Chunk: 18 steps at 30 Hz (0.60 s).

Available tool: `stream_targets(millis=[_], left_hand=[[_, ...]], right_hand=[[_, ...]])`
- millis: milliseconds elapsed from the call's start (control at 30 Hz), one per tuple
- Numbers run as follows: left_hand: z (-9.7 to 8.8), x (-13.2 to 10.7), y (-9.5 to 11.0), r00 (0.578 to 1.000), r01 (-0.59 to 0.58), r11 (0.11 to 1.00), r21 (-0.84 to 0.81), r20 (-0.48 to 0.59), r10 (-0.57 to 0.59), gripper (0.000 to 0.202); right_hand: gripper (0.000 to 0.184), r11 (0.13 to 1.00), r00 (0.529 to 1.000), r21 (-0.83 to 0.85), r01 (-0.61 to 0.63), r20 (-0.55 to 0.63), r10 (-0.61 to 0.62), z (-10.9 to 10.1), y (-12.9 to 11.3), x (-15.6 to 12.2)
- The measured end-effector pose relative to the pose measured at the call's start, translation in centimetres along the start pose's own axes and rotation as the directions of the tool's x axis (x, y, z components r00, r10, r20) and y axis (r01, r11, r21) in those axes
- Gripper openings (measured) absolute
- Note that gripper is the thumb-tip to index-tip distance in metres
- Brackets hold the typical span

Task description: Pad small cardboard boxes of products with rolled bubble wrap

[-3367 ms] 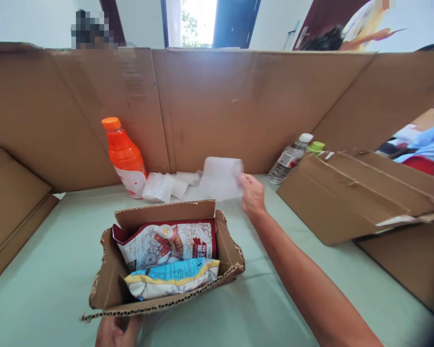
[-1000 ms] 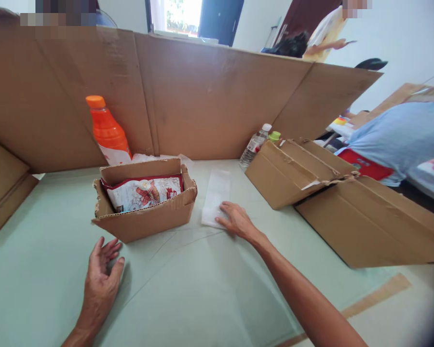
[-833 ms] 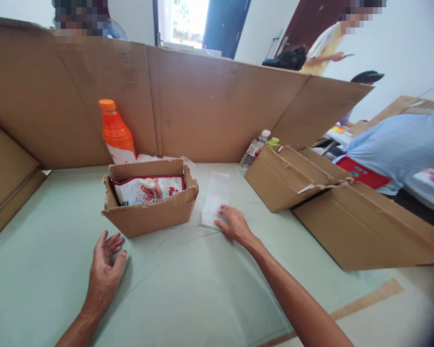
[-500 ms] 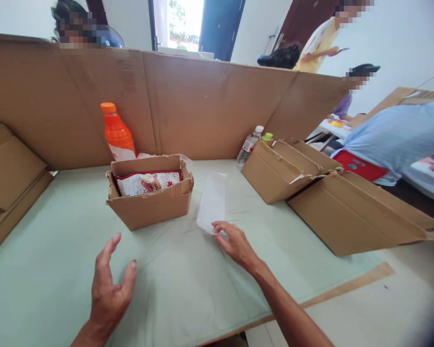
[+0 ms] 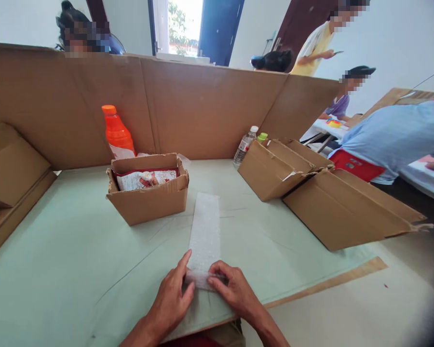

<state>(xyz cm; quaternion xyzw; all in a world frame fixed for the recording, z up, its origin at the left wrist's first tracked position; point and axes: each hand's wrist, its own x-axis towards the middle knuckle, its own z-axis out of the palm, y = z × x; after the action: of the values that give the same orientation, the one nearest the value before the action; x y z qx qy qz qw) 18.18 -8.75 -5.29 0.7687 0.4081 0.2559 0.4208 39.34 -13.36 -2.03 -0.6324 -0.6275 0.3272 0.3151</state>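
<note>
A long white strip of bubble wrap (image 5: 204,231) lies flat on the pale green table, running away from me. My left hand (image 5: 171,299) and my right hand (image 5: 231,290) both pinch its near end at the table's front edge, fingers closed on it. Behind the strip stands a small open cardboard box (image 5: 148,200) holding a red and white snack bag (image 5: 144,178).
An orange bottle (image 5: 116,132) stands behind the small box against a tall cardboard screen (image 5: 202,111). Larger cardboard boxes (image 5: 332,197) lie on the right beside a clear water bottle (image 5: 243,146). Folded cardboard (image 5: 10,178) sits at left. Other people are beyond the screen and at right.
My right hand has dragged the bubble wrap strip toward me to the table's front edge. My left hand, open on the table before, has come over and taken hold of the strip's near end.
</note>
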Motion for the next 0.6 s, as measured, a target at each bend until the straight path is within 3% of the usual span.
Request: stream_targets(millis=[67,133,200,267,367,433,533,600], left_hand=[[-0.3,1.0,0.6,0.994,0.112,0.994,-0.007,-0.01,-0.112,0.069],[-0.8,2.0,1.2,0.985,0.172,0.985,0.029,-0.019,-0.171,0.07],[-1.2,2.8,1.7,0.983,0.186,0.978,0.091,-0.018,-0.185,0.071],[-1.3,3.5,2.0,0.983,0.183,0.972,0.148,-0.003,-0.185,0.073],[-1.0,4.0,2.1,0.979,0.195,0.957,0.213,0.023,-0.205,0.073],[-0.8,4.1,2.0,0.981,0.184,0.957,0.225,0.012,-0.191,0.074],[-1.0,3.7,1.6,0.992,0.034,0.982,0.187,-0.123,-0.011,0.077],[-1.4,3.0,1.4,0.964,-0.122,0.972,0.203,-0.21,0.165,0.079]], right_hand=[[0.012,0.998,0.977,-0.054,0.041,-0.205,-0.052,0.2,0.6,0.0],[0.015,0.981,0.897,-0.161,0.104,-0.412,-0.162,0.2,0.8,-0.5],[0.014,0.944,0.819,-0.28,0.174,-0.491,-0.296,0.0,0.6,-1.4],[0.018,0.902,0.804,-0.351,0.253,-0.442,-0.398,-0.1,0.1,-2.2],[0.026,0.849,0.84,-0.404,0.341,-0.274,-0.467,0.8,-0.3,-2.9],[0.032,0.826,0.862,-0.453,0.336,-0.206,-0.464,1.9,0.0,-2.8],[0.03,0.814,0.878,-0.515,0.269,-0.217,-0.427,3.1,0.8,-2.2],[0.025,0.815,0.881,-0.523,0.248,-0.228,-0.415,3.4,1.0,-1.7]])
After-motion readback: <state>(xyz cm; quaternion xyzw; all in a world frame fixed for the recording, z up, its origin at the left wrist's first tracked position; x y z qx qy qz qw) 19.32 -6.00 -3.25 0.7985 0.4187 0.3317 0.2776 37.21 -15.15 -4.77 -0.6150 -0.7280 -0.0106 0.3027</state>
